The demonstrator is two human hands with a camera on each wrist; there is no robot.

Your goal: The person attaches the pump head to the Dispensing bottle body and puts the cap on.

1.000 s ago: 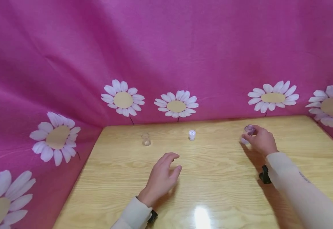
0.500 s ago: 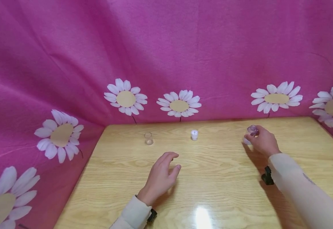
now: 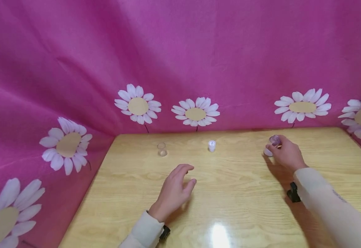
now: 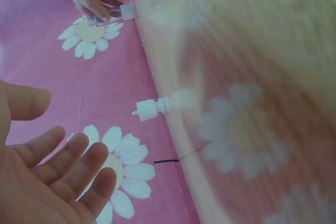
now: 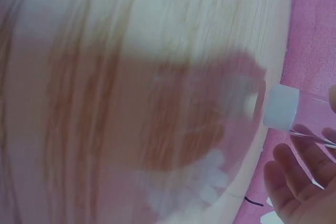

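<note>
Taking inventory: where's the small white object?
In the head view, the small white object stands far back on the table, right of the clear cup, left of the right hand.

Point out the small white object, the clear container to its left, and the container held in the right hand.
Small white object [image 3: 211,146]: head view, middle of its body.
Clear container [image 3: 162,150]: head view, middle of its see-through wall.
Held container [image 5: 283,109]: right wrist view, its white lower end.

Seen from the left hand [image 3: 174,191], a cup [image 3: 163,153] stands on the table [image 3: 236,179] at twelve o'clock, a middle item [image 3: 211,146] at one, a vessel [image 3: 268,152] in the right hand [image 3: 287,154] at two.
</note>
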